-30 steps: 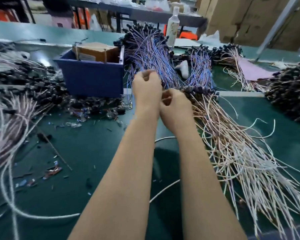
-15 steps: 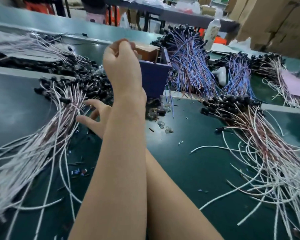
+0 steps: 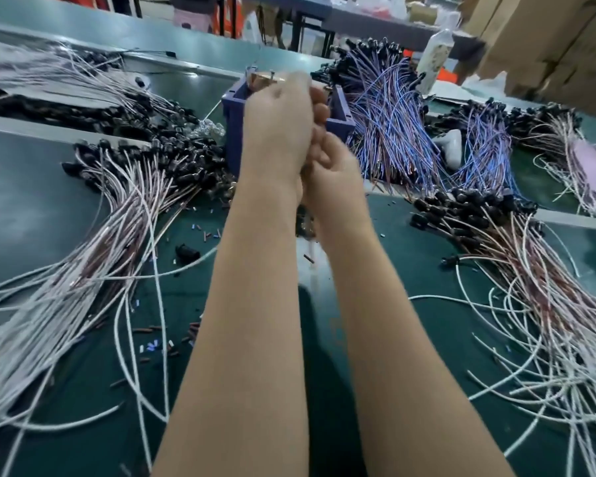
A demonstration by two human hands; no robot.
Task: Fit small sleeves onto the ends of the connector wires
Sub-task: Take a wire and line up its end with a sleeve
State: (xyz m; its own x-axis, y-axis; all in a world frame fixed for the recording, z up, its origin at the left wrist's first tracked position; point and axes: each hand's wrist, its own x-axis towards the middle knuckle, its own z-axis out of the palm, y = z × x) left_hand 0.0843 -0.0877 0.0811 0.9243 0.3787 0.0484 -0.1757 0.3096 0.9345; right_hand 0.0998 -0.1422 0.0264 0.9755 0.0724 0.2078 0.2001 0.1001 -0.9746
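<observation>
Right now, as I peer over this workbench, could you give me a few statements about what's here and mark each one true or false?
1. The left hand and the right hand are held close together in front of the blue bin. True.
2. The blue-and-purple wires lie left of the bin. False: they lie to its right; the white-and-pink wires lie on the left.
3. A plastic bottle stands beyond the wires at the far right. True.
4. The work mat is red. False: it is dark green.
5. A loose black connector lies on the mat left of the forearms. True.
</observation>
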